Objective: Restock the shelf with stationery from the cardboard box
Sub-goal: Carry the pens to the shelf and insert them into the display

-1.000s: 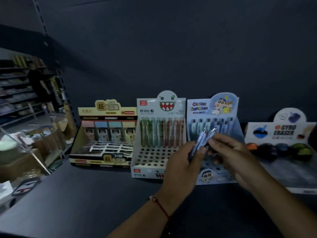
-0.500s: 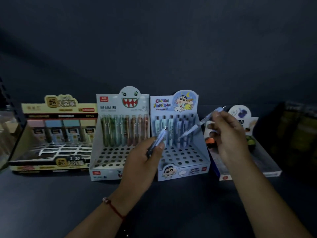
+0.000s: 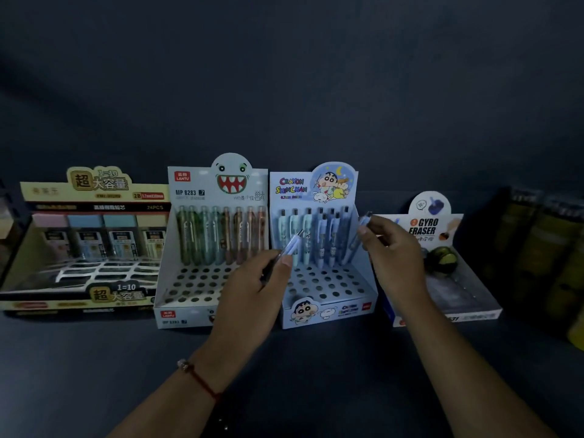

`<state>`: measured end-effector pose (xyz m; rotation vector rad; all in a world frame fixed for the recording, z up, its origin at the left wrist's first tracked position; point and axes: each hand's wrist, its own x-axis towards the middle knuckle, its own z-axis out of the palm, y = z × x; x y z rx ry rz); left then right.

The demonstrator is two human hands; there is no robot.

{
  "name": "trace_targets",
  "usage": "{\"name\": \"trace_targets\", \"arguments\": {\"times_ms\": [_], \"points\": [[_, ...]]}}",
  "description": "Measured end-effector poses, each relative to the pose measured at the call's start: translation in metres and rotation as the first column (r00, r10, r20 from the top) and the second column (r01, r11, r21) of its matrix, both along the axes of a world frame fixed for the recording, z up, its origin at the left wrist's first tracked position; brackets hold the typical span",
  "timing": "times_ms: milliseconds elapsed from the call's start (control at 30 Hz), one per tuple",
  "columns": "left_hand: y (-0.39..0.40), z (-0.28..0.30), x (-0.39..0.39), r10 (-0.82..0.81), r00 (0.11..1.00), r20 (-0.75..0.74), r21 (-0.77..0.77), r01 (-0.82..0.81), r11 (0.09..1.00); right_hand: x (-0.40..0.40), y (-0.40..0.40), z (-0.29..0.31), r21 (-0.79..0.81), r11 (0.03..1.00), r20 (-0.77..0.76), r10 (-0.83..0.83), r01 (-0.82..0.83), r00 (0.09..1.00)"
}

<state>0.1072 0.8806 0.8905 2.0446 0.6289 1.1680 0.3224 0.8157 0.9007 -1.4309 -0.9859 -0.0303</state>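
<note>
Our right hand point(image 3: 395, 257) has brought its blue pen point(image 3: 357, 240) down from mid-air to the back-right holes of the Crayon Shinchan display box point(image 3: 328, 311), so insertion is close. Our left hand point(image 3: 252, 286) still pinches a spare pen point(image 3: 289, 248) before the row.

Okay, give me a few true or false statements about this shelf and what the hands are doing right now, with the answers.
1. Each hand holds a pen. True: the left hand and the right hand each grip one.
2. The shark-face display box is full. False: only its back row holds pens; the front holes are empty.
3. The Crayon Shinchan display box stands right of the shark-face one. True.
4. The Gyro Eraser box is leftmost. False: it is right of the Shinchan box.
</note>
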Motion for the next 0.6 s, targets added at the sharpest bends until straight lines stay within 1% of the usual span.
{"name": "trace_targets", "arguments": {"times_ms": [67, 167, 200, 300, 400, 500, 600], "points": [[0.001, -0.001, 0.0, 0.015, 1.0, -0.012, 0.001, -0.015, 1.0, 0.002, 0.004, -0.004, -0.053, 0.999, 0.055, 0.003, 0.0, 0.998], [0.002, -0.001, -0.001, 0.036, 0.999, -0.033, 0.009, -0.035, 0.999, 0.009, 0.013, -0.01, -0.089, 0.987, 0.213, -0.112, 0.133, 0.971], [0.002, -0.001, -0.001, 0.042, 0.998, -0.037, 0.01, -0.042, 0.999, 0.012, 0.015, -0.01, -0.094, 0.982, 0.234, -0.138, 0.164, 0.962], [0.002, -0.001, 0.0, 0.043, 0.999, -0.032, 0.002, -0.043, 0.999, 0.013, 0.018, -0.008, -0.131, 0.98, 0.236, -0.114, 0.148, 0.965], [0.001, -0.001, 0.0, 0.037, 0.999, -0.022, 0.004, -0.037, 0.999, 0.013, 0.02, -0.006, -0.136, 0.979, 0.278, -0.107, 0.15, 0.954], [0.001, 0.0, 0.001, 0.025, 1.0, -0.015, 0.002, -0.025, 1.0, 0.009, 0.02, -0.004, -0.136, 0.987, 0.281, -0.047, 0.088, 0.959], [0.001, 0.0, 0.001, 0.024, 1.0, -0.013, -0.009, -0.024, 1.0, 0.006, 0.02, -0.004, -0.23, 0.963, 0.256, -0.076, 0.137, 0.964]]}}
